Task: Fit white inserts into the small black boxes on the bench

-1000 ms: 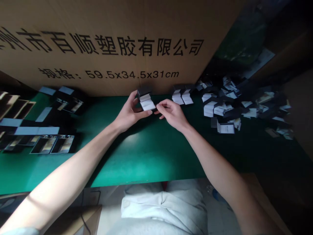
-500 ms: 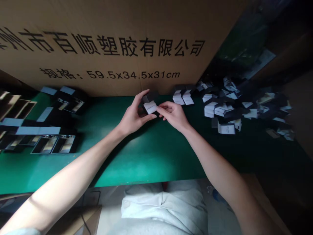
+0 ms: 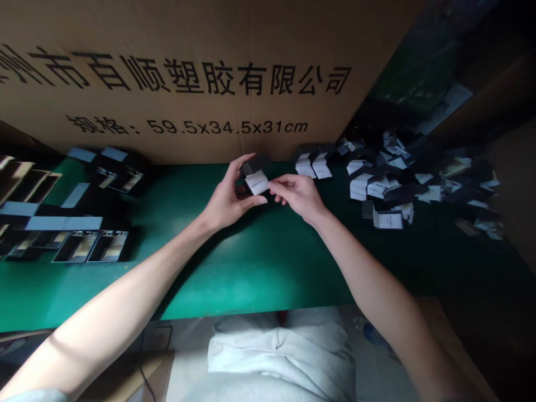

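Note:
My left hand (image 3: 229, 196) is curled around a small dark box (image 3: 257, 164), thumb in front and index finger along its back. A folded white paper piece (image 3: 257, 182) shows at the front of this box. The fingers of my right hand (image 3: 295, 192) are pinched together at the right edge of the white paper. Part of the box is hidden behind my left fingers. Just right of my hands stand two similar dark boxes (image 3: 315, 151) with white paper folded out in front.
A large printed cardboard carton (image 3: 209, 33) stands along the back of the green table (image 3: 234, 268). Open black boxes (image 3: 109, 245) are grouped at the left. A loose pile of dark boxes and white papers (image 3: 389, 187) covers the right side.
Both hands stay nearly in place around the small box. My right fingers have shifted very slightly at the edge of the white paper, and the view has moved a little.

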The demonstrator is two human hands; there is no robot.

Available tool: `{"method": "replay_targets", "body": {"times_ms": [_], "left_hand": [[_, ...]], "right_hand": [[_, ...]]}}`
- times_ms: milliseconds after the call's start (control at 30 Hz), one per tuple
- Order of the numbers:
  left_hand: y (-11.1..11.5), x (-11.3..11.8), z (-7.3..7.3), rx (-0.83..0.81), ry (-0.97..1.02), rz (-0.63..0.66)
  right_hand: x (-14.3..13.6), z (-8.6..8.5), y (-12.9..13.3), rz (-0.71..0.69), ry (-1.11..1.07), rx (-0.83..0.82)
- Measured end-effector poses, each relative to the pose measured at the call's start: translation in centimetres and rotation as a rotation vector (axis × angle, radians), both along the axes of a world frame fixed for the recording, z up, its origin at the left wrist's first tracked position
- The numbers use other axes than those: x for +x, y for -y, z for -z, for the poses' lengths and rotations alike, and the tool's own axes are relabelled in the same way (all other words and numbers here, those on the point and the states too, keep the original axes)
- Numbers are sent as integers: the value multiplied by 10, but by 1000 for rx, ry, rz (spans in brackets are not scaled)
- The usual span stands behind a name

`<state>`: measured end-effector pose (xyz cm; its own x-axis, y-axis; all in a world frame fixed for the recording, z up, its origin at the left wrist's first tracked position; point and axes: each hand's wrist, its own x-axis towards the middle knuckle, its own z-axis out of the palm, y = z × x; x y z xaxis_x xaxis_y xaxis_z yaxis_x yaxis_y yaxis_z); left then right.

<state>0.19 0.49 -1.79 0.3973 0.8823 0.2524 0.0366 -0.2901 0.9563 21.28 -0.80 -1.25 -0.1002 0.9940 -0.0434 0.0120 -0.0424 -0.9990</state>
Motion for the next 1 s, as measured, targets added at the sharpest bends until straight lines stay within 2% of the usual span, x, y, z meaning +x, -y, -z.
{"method": "replay_targets", "body": {"times_ms": [200,467,733,1000], "left_hand": [[-1,2,-2,14,14,-39],[-4,-1,2,93,-15,-21],[-5,1,7,14,112,71],[-4,1,-1,-78,92,66]], "right_hand": [[-4,6,-1,38,-13,48],[-3,7,-3,50,-40,75],[7,1,-2,-187,-209,-39],[11,-1,-1,-209,-248,-64]]}}
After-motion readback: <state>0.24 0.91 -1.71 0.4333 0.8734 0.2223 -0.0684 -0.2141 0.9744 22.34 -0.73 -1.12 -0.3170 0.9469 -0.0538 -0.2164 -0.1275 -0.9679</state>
